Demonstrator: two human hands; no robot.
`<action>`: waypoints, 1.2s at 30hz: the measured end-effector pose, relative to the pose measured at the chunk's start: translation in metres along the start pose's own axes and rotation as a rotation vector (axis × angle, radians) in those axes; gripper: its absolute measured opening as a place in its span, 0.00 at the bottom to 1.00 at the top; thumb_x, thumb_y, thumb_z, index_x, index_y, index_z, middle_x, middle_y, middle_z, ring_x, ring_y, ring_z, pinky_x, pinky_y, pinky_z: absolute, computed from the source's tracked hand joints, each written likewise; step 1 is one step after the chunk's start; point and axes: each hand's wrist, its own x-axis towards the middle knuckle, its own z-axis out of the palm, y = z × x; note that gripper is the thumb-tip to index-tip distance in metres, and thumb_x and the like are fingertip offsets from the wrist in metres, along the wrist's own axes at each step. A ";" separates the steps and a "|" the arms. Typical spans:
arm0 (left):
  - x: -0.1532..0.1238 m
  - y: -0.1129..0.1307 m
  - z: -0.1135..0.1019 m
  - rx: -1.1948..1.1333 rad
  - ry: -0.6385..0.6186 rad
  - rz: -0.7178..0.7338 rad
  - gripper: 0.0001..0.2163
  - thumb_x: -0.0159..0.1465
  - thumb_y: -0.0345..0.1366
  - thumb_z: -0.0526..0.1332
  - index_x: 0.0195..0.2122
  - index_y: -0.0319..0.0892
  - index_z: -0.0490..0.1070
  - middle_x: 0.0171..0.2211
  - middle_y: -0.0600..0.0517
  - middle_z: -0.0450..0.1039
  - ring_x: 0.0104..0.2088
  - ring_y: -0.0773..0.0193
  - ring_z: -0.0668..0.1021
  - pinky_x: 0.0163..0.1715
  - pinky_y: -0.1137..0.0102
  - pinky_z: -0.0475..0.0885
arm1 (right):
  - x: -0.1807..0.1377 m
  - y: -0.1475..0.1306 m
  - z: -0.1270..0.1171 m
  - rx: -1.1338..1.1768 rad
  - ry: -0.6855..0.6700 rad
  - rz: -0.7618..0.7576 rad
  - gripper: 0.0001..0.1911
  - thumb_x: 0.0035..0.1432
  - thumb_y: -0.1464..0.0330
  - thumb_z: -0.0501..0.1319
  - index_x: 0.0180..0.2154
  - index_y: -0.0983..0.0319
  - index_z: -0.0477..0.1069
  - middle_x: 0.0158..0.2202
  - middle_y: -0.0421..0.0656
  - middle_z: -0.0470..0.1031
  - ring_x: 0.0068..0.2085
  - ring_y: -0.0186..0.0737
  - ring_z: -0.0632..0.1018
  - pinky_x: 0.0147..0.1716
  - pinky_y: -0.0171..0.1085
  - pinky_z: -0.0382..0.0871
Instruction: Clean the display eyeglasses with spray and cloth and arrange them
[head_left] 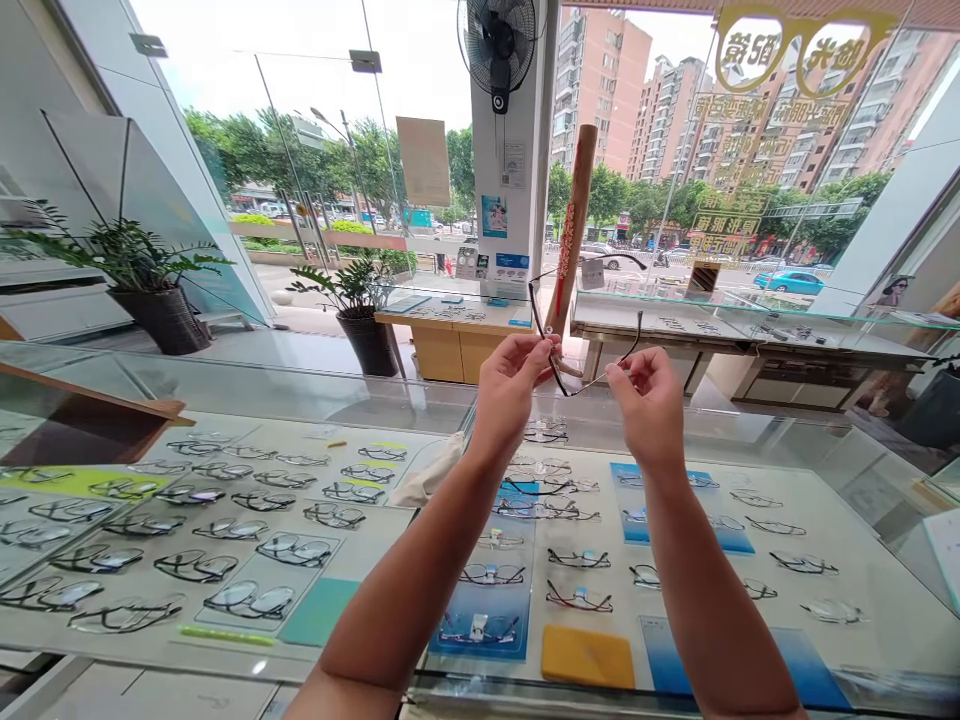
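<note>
- Here, the left hand is raised above the glass display counter, its fingers pinched shut on one side of a thin dark pair of glasses.
- The right hand is up at the same height, its fingertips closed on the other end of the frame, so the glasses hang between the two sets of fingers.
- One temple arm rises from the left fingertips and bends across towards the right; a second one stands up just above the right fingertips.
- The front of the frame dips a little below the line between the two thumbs.
- Behind the left fingers, close to them in the view, a tall wooden post with red markings leans in front of the window.
- Below both wrists, under the glass, lie rows of eyeglass frames on trays.
- A yellow cloth lies in the case well below the fingers, between the two forearms.
- Far to the left of the left fingers stands a potted plant; a second potted plant is nearer them.
- A wall fan hangs high above the left fingers.
</note>
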 end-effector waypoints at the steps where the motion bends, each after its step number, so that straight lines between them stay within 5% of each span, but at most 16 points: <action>1: 0.000 0.000 0.000 -0.011 0.018 0.009 0.13 0.63 0.47 0.76 0.39 0.45 0.78 0.49 0.48 0.84 0.50 0.59 0.85 0.46 0.65 0.82 | 0.001 0.002 0.000 -0.001 0.015 0.001 0.16 0.62 0.63 0.67 0.34 0.55 0.59 0.32 0.37 0.65 0.35 0.37 0.71 0.34 0.38 0.66; 14: 0.003 -0.003 -0.003 0.140 0.137 0.176 0.08 0.69 0.44 0.71 0.41 0.47 0.78 0.47 0.49 0.85 0.47 0.62 0.86 0.41 0.69 0.82 | 0.000 0.004 0.000 -0.137 0.085 -0.034 0.16 0.64 0.64 0.66 0.34 0.55 0.58 0.35 0.40 0.74 0.29 0.35 0.67 0.30 0.39 0.63; 23: -0.002 -0.001 0.000 0.368 -0.085 0.182 0.09 0.67 0.43 0.71 0.40 0.44 0.80 0.43 0.48 0.85 0.45 0.59 0.85 0.48 0.63 0.81 | -0.009 -0.010 -0.001 -0.259 -0.213 -0.282 0.09 0.71 0.69 0.59 0.36 0.56 0.61 0.34 0.38 0.70 0.35 0.38 0.68 0.39 0.41 0.64; 36: 0.004 -0.011 -0.005 0.221 -0.229 0.013 0.12 0.62 0.47 0.75 0.37 0.44 0.81 0.42 0.48 0.82 0.42 0.62 0.82 0.45 0.67 0.77 | -0.007 -0.008 -0.001 -0.174 -0.273 -0.135 0.10 0.72 0.62 0.60 0.36 0.55 0.62 0.33 0.37 0.68 0.35 0.39 0.70 0.39 0.41 0.66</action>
